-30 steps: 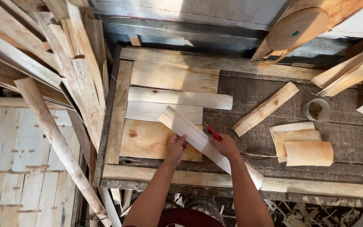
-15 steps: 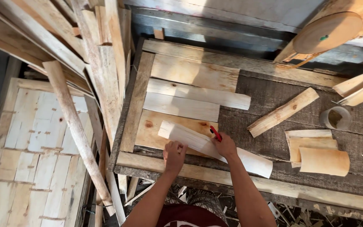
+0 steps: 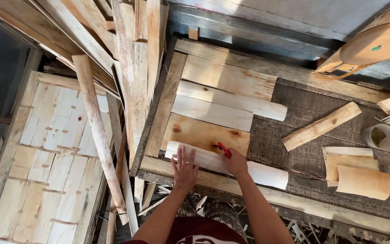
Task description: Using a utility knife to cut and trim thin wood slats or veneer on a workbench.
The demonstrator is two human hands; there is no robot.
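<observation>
A pale wooden board (image 3: pixel 267 174) lies across the near side of a wooden frame (image 3: pixel 164 107) on the workbench. My left hand (image 3: pixel 185 168) presses flat on the board's left part. My right hand (image 3: pixel 234 161) rests on the board and grips a red pencil (image 3: pixel 223 149), whose tip sits at the board's far edge. Behind the board, several flat boards (image 3: pixel 213 112) lie side by side inside the frame.
A short slat (image 3: pixel 321 126), a small round tin (image 3: pixel 378 137) and stacked curved wood pieces (image 3: pixel 356 172) lie on the bench at the right. A round wooden disc (image 3: pixel 375 43) is at top right. Long planks (image 3: pixel 96 131) lean at left over a slatted panel (image 3: pixel 50 153).
The pale board has swung from a diagonal to lie nearly along the frame's near rail. Both hands moved with it, and the view shifted left.
</observation>
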